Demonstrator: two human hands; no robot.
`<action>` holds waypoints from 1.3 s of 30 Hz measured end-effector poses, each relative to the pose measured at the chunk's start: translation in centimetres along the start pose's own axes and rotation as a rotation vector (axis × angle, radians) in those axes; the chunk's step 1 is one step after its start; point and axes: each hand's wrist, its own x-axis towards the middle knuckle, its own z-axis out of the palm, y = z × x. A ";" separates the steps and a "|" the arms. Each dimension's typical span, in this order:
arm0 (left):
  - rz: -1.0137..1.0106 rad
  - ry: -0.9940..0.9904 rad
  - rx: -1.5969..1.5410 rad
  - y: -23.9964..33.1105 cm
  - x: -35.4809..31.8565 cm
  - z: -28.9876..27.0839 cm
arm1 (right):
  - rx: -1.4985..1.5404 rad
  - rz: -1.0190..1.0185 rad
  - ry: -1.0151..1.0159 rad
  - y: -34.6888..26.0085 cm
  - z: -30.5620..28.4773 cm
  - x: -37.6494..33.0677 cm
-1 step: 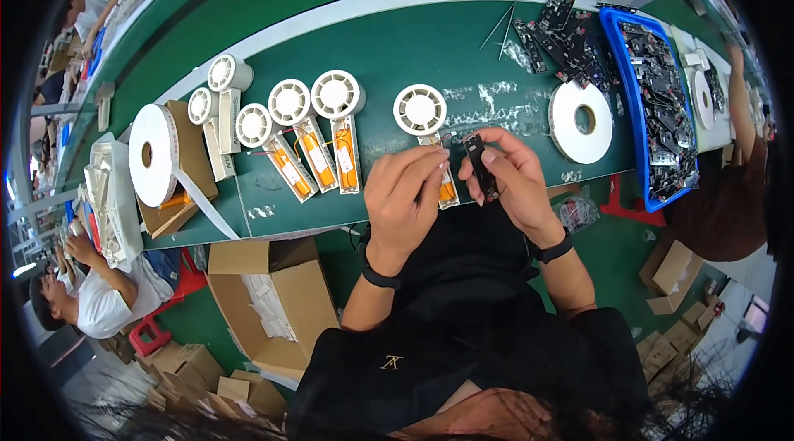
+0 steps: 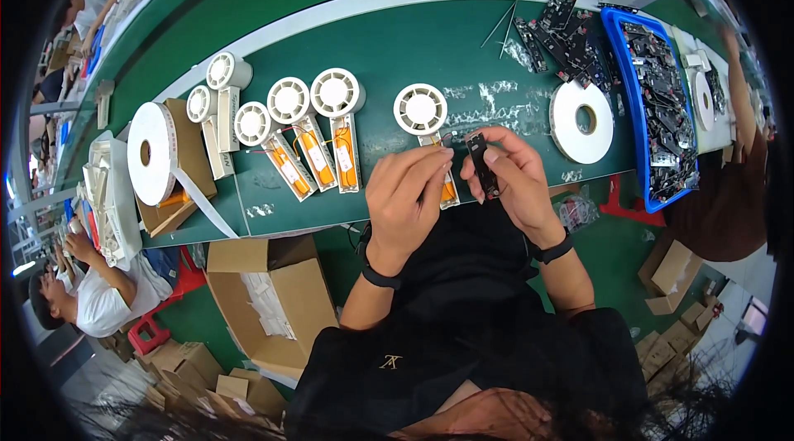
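My right hand (image 2: 519, 184) grips a slim black circuit board (image 2: 483, 166) between thumb and fingers, held upright above the table's front edge. Close to its left, my left hand (image 2: 405, 203) is closed in a pinch, and whatever its fingertips hold is too small to make out. Just beyond both hands lies a white handheld fan (image 2: 420, 110) with a round grille head. Its opened handle is partly covered by my left hand, with an orange battery (image 2: 448, 191) showing beside the fingers. Thin wires (image 2: 447, 140) rise near the fingertips.
Several white fans (image 2: 335, 93) lie to the left, some with orange batteries exposed. A tape roll (image 2: 152, 155) leans on a carton there; another tape roll (image 2: 581, 122) lies right. Loose black boards (image 2: 571, 40) sit beside a blue tray (image 2: 635, 143) full of boards. Co-workers sit at both sides.
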 end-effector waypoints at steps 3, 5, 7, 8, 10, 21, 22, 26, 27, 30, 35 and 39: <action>-0.109 -0.028 -0.027 0.5 -0.2 0.5 | 0.051 -0.016 -0.016 -0.5 -0.1 0.1; -0.157 -0.028 -0.073 0.7 -0.3 0.7 | 0.155 0.024 -0.017 -0.9 -0.1 0.1; -0.234 -0.027 -0.160 0.8 -0.2 0.8 | 0.365 0.082 -0.024 -1.2 -0.2 0.1; -0.240 -0.029 -0.167 0.8 -0.3 0.7 | 0.361 0.086 -0.017 -1.2 -0.5 0.1; -0.197 -0.040 -0.139 0.8 -0.6 0.1 | 0.466 0.102 -0.014 -0.9 -0.9 0.1; -0.136 0.011 -0.137 0.0 -0.8 1.5 | 0.319 -0.156 -0.011 -1.7 -0.4 -1.4; -0.165 0.020 -0.143 0.1 -0.7 1.5 | 0.305 -0.174 0.057 -1.5 0.0 -1.4; -0.229 0.010 -0.132 0.2 -0.3 1.3 | 0.313 -0.117 0.158 -1.0 -0.3 -2.3; -0.246 -0.003 -0.124 0.2 -0.3 1.3 | 0.325 -0.082 0.178 -1.0 -0.6 -2.4; -0.200 0.020 -0.148 -0.5 -0.5 1.7 | 0.064 -0.083 0.226 -1.2 -1.3 -2.4; -0.157 0.045 -0.177 -0.9 -0.5 1.8 | -1.029 -0.285 0.220 -2.0 -0.3 -1.5; -0.138 0.056 -0.166 -1.1 -0.5 1.7 | -1.246 -0.377 0.262 -3.4 1.8 -0.9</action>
